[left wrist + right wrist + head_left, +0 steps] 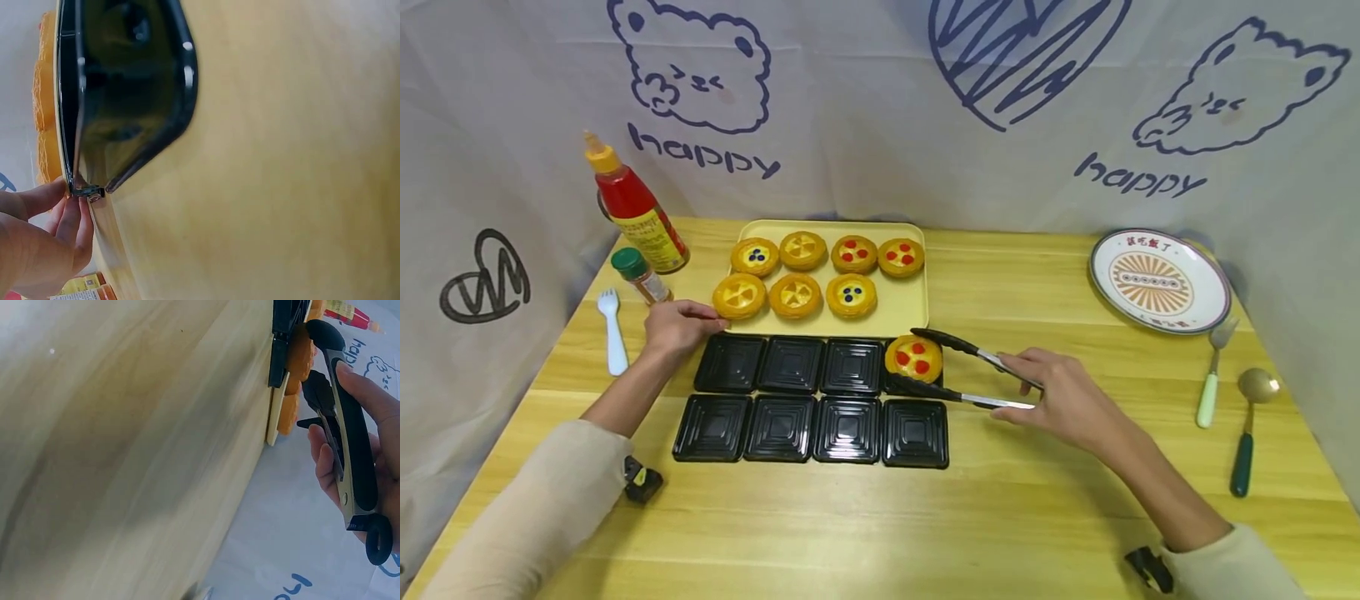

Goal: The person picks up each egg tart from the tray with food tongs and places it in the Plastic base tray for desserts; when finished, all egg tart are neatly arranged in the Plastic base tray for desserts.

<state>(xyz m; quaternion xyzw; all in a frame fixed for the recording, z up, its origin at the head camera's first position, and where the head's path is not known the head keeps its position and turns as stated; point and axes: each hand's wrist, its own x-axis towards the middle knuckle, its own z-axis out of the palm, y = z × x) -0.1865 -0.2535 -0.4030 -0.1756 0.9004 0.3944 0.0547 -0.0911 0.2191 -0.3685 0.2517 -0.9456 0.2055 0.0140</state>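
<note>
My right hand (1060, 398) grips black tongs (970, 375), whose tips clasp a yellow tart with red dots (913, 357) over the top-right black container. Two rows of black square containers (790, 364) lie in front of a yellow tray (904, 315) that carries several tarts (796, 294). My left hand (677, 327) rests at the top-left corner of the containers, beside the tray's front left corner. In the left wrist view its fingertips (75, 215) touch a corner of a black container (125, 81). The right wrist view shows my right hand (375, 403) round the tongs (351, 444) near the tart (300, 353).
A red sauce bottle (636, 208), a green-capped jar (640, 275) and a white fork (612, 329) stand at the left. A patterned plate (1159, 281), a green-handled fork (1213, 375) and a spoon (1251, 425) lie at the right. A printed cloth backs the wooden table (925, 517).
</note>
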